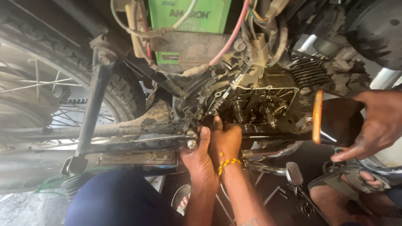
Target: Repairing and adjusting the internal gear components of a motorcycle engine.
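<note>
Far over on the left, the spoked black rubber wheel [37, 83] of a dirty motorbike is standing behind a dark metal stand bar [93, 100]. Next to it, higher up, a green box-shaped battery [184, 19] is sitting in the bike frame with a pink wire [230, 37] running past it. Below that, the open greasy engine case [259, 104] is showing small metal gears [251, 111] sitting inside it. Under the case, the person's left hand [200, 161] is curling around a small silver bolt end [191, 144] on the black frame bar [268, 136], with its fingers closed on it. Just beside it, the right hand [226, 144], wearing a yellow bead wrist band [228, 163], is pressing on the same spot; I cannot tell if its fingers are gripping. Farther right, another person's hand [372, 125] is holding a dark flat cover with an orange edge [331, 119].
</note>
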